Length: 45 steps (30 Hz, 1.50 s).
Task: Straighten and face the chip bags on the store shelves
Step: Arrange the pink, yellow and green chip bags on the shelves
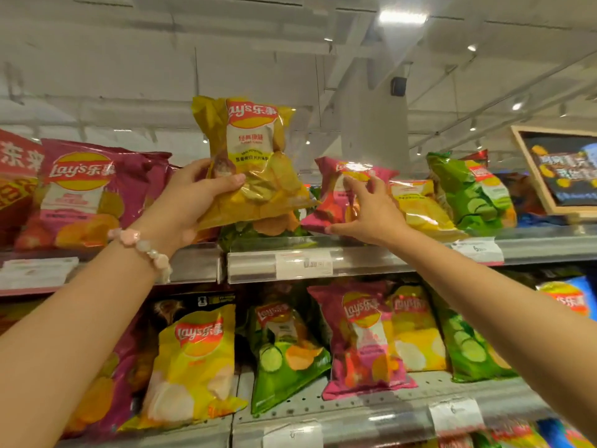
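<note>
My left hand [187, 202] grips a yellow Lay's chip bag [255, 150] by its lower left side and holds it upright above the top shelf [371, 263]. My right hand [368, 211] rests with spread fingers on a small pink chip bag [332, 189] that leans on the top shelf. To the right of the pink bag lie a small yellow bag [420, 208] and a green cucumber bag [468, 192]. A green bag [252, 232] lies flat under the held yellow bag.
A large pink-purple bag [87, 195] stands at the left of the top shelf. The lower shelf [355, 412] carries yellow, green, pink and blue bags. Price tags [303, 263] line the shelf edges. A framed sign [562, 169] stands at the top right.
</note>
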Each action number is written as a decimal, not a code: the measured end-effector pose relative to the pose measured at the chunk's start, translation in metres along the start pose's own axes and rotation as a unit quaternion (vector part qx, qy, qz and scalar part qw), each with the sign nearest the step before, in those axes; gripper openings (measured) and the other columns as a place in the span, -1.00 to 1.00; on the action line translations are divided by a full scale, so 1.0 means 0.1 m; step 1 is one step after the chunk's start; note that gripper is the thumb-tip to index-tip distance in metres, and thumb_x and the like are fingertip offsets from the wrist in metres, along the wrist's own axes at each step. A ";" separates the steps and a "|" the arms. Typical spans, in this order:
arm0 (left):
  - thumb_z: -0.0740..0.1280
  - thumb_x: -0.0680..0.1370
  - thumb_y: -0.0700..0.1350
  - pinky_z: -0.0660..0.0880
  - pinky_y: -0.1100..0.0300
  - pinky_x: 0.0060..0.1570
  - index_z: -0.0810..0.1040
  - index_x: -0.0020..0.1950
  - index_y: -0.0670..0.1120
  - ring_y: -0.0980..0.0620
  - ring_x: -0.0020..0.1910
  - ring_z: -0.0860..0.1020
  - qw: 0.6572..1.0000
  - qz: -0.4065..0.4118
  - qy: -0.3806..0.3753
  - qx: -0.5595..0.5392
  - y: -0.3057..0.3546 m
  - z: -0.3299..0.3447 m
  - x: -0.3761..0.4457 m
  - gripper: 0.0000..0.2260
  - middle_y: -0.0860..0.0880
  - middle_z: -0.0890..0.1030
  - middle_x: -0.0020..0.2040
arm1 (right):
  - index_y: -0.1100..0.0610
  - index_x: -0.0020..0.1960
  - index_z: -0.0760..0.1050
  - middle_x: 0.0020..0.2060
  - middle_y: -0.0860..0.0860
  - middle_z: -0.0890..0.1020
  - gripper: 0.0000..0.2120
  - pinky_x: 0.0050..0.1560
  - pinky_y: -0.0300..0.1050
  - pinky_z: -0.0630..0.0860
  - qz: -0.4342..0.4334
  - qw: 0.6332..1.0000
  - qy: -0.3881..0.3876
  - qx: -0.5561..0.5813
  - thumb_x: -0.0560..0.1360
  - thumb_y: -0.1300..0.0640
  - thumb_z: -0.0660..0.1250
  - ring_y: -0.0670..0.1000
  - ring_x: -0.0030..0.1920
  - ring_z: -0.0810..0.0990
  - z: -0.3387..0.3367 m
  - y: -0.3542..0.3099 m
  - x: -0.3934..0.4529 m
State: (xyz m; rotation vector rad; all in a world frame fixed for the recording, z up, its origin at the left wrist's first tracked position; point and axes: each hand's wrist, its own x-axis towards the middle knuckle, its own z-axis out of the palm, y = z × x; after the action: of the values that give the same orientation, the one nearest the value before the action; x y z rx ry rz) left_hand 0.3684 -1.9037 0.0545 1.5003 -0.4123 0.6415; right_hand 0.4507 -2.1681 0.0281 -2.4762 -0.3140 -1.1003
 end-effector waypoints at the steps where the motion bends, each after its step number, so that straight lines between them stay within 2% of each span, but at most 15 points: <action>1: 0.47 0.42 -0.15 0.58 0.26 -0.32 0.49 0.31 -0.03 0.10 -0.13 0.68 1.000 0.000 0.005 0.005 -0.01 0.02 -0.01 -0.53 0.00 0.66 0.06 | -0.13 0.50 0.06 0.52 0.11 0.00 -0.02 0.32 0.20 0.36 -0.006 1.000 -0.007 0.008 0.25 -0.25 0.51 0.26 0.42 0.26 0.03 0.02 0.02; 5: 0.48 0.40 -0.14 0.58 0.25 -0.33 0.48 0.32 -0.01 0.08 -0.11 0.67 0.999 0.000 0.044 0.007 -0.06 0.07 -0.09 -0.51 0.00 0.65 0.09 | -0.14 0.49 0.10 0.53 0.14 -0.02 -0.07 0.27 0.16 0.40 -0.025 0.999 -0.006 0.048 0.28 -0.13 0.54 0.29 0.40 0.30 0.10 0.04 0.07; 10: 0.48 0.40 -0.13 0.59 0.21 -0.29 0.46 0.34 -0.03 0.03 -0.02 0.66 0.998 0.011 0.061 0.014 -0.06 0.12 -0.17 -0.48 -0.02 0.64 0.13 | -0.10 0.42 0.27 0.47 0.12 0.18 -0.28 0.21 0.12 0.45 -0.069 0.995 0.053 0.051 0.34 -0.09 0.49 0.25 0.34 0.34 0.16 0.06 -0.02; 18: 0.50 0.36 -0.13 0.60 0.20 -0.25 0.43 0.36 -0.03 0.04 -0.05 0.67 0.999 0.010 0.041 0.023 0.03 0.03 -0.23 -0.42 -0.03 0.64 0.12 | -0.05 0.31 0.48 0.43 0.09 0.30 -0.56 0.28 0.16 0.37 -0.076 0.985 0.113 0.107 0.44 -0.01 0.39 0.19 0.33 0.32 0.19 0.00 -0.08; 24: 0.51 0.30 -0.11 0.60 0.19 -0.25 0.43 0.37 -0.05 0.04 -0.04 0.67 0.999 0.001 0.042 0.004 0.17 -0.20 -0.21 -0.35 -0.04 0.65 0.13 | -0.01 0.28 0.50 0.35 0.10 0.40 -0.61 0.28 0.02 0.35 -0.055 0.969 0.144 0.194 0.46 0.05 0.38 0.15 0.32 0.37 0.08 -0.14 0.01; 28: 0.49 0.24 -0.09 0.60 0.21 -0.28 0.50 0.30 -0.05 0.05 -0.07 0.68 0.999 0.006 0.035 0.000 0.24 -0.44 -0.24 -0.39 -0.01 0.69 0.03 | 0.02 0.26 0.51 0.28 0.09 0.46 -0.64 0.26 0.00 0.40 -0.032 0.950 0.186 0.249 0.47 0.07 0.38 0.10 0.27 0.43 0.00 -0.32 0.04; 33: 0.47 0.36 -0.16 0.61 0.20 -0.24 0.50 0.30 -0.06 0.03 -0.05 0.68 0.998 0.009 0.056 -0.003 0.34 -0.87 -0.31 -0.49 -0.04 0.68 0.06 | 0.05 0.25 0.52 0.30 0.06 0.45 -0.67 0.20 -0.15 0.39 -0.087 0.931 0.216 0.280 0.49 0.10 0.36 0.07 0.29 0.41 -0.05 -0.74 -0.03; 35: 0.43 0.42 -0.19 0.60 0.23 -0.29 0.52 0.26 -0.07 0.05 -0.10 0.68 0.998 0.010 0.064 -0.007 0.38 -1.02 -0.36 -0.59 -0.02 0.70 0.01 | 0.03 0.23 0.52 0.32 0.08 0.42 -0.68 0.28 -0.01 0.41 -0.118 0.930 0.216 0.273 0.48 0.09 0.36 0.09 0.31 0.38 -0.05 -0.96 -0.08; 38: 0.41 0.44 -0.18 0.57 0.25 -0.36 0.55 0.20 -0.05 0.09 -0.17 0.68 0.998 0.015 0.069 -0.006 0.46 -1.24 -0.44 -0.67 0.03 0.71 -0.10 | 0.03 0.22 0.55 0.35 0.10 0.40 -0.68 0.30 0.14 0.39 -0.180 0.933 0.199 0.240 0.47 0.09 0.37 0.13 0.33 0.36 -0.02 -1.29 -0.17; 42: 0.44 0.30 -0.11 0.58 0.23 -0.35 0.55 0.21 -0.06 0.06 -0.15 0.69 0.998 0.017 0.061 -0.009 0.55 -1.48 -0.55 -0.54 0.01 0.71 -0.09 | 0.03 0.21 0.56 0.37 0.17 0.41 -0.68 0.20 0.20 0.41 -0.264 0.943 0.179 0.091 0.45 0.12 0.38 0.23 0.28 0.40 0.15 -1.71 -0.28; 45: 0.45 0.26 -0.12 0.57 0.24 -0.37 0.53 0.24 -0.08 0.06 -0.18 0.69 0.998 0.017 0.062 -0.006 0.60 -1.59 -0.60 -0.47 0.01 0.72 -0.11 | 0.04 0.25 0.53 0.40 0.17 0.37 -0.65 0.21 0.21 0.38 -0.282 0.947 0.154 0.019 0.47 0.08 0.35 0.24 0.30 0.38 0.35 -1.99 -0.33</action>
State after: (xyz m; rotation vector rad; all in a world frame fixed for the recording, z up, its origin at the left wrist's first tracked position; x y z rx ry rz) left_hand 0.2635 -1.7573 0.0564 1.4369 -0.3460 0.7544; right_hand 0.3798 -1.9766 0.0372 -2.1786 -0.9752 -1.6585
